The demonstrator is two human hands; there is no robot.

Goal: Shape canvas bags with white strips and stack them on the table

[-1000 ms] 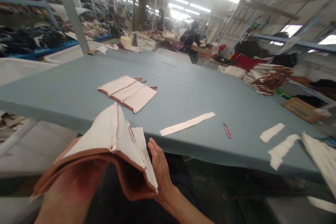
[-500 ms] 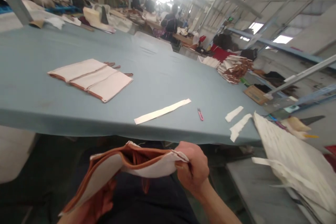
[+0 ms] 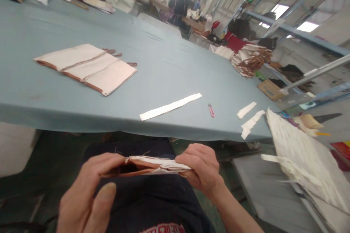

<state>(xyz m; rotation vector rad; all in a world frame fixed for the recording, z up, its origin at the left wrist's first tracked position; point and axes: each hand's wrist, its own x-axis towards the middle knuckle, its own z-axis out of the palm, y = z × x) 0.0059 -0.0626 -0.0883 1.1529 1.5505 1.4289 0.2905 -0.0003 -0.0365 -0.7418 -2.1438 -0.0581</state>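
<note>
Over my lap I hold a folded cream fabric piece with brown leather backing (image 3: 149,165), seen edge-on. My left hand (image 3: 90,193) grips its left end, thumb pointing toward me. My right hand (image 3: 201,167) pinches its right end with curled fingers. Both hands sit below the front edge of the blue-grey table (image 3: 164,62). On the table lie three overlapping cream and brown pieces (image 3: 86,66), a long cream strip (image 3: 171,106) and a small pink cutter (image 3: 211,110).
Two small cream scraps (image 3: 250,118) lie near the table's right corner. A pile of cream sheets (image 3: 300,156) rests on a grey surface at right. A stack of cream and brown pieces (image 3: 250,60) sits further back. A person works at a far table.
The fabric piece went from open and spread to folded flat and level between both hands. My left hand came up to its left end. The view tilted down and rightward.
</note>
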